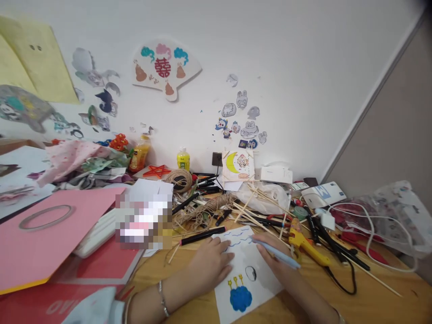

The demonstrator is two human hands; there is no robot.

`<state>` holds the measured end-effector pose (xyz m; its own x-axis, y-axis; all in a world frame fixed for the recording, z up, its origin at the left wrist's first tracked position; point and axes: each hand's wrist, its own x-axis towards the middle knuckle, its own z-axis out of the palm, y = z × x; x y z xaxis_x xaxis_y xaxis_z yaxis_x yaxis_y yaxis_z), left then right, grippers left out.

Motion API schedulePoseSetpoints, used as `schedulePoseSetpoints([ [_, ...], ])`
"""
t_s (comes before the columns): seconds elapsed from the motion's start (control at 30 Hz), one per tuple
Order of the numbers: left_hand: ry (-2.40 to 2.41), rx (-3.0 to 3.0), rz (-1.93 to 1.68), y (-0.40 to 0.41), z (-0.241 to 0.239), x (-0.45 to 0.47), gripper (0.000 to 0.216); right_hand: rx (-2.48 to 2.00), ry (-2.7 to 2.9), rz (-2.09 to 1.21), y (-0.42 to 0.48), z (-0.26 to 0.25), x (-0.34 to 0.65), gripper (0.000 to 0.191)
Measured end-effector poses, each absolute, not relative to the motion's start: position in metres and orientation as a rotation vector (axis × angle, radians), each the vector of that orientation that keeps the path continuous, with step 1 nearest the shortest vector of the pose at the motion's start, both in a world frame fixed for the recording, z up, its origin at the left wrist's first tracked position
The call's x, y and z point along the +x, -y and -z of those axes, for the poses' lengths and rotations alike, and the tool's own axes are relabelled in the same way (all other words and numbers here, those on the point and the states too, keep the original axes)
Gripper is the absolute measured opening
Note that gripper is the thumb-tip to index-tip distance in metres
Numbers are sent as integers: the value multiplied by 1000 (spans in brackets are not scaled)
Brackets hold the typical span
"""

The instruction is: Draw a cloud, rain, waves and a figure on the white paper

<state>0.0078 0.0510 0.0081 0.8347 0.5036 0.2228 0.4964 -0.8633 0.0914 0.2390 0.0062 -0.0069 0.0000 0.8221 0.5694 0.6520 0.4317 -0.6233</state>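
Observation:
My right hand (272,268) grips a light blue pen (285,258), its tip at the top of a white sheet of paper (266,288). Blue wavy lines (238,235) run across that upper part. Lower down, the sheet carries a blue cloud-like shape (240,297) with yellow figures above it, and a small black-outlined oval (250,273). Flat on the sheet's left edge lies my left hand (212,263), fingers stretched out and holding nothing. Just beyond those fingers is a black marker (202,236).
A yellow glue gun (305,245) with a black cord lies right of my right hand. Thin wooden sticks (251,213), twine (219,202) and pens crowd the back. Pink card (84,225) covers the left side. A white cable (369,225) loops at right. Bottles (183,158) stand against the wall.

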Motion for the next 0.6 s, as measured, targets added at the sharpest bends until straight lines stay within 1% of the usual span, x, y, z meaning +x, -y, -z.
schedulePoseSetpoints([
  [0.13,-819,2960,-450,-60,-3,15,15,-1335,1584,-468,-3,0,232,25],
  [0.27,-761,2924,-548,-71,11,12,29,-1352,1437,-719,-3,2,230,34],
  [0.4,-820,2890,-596,-74,23,8,29,-1327,1405,-775,-3,-1,230,26],
  [0.5,-792,2893,-661,-71,26,7,28,-1316,1386,-881,-4,-2,231,30],
  [0.6,-640,2880,-672,-69,26,8,29,-1359,1305,-918,-8,4,232,40],
])
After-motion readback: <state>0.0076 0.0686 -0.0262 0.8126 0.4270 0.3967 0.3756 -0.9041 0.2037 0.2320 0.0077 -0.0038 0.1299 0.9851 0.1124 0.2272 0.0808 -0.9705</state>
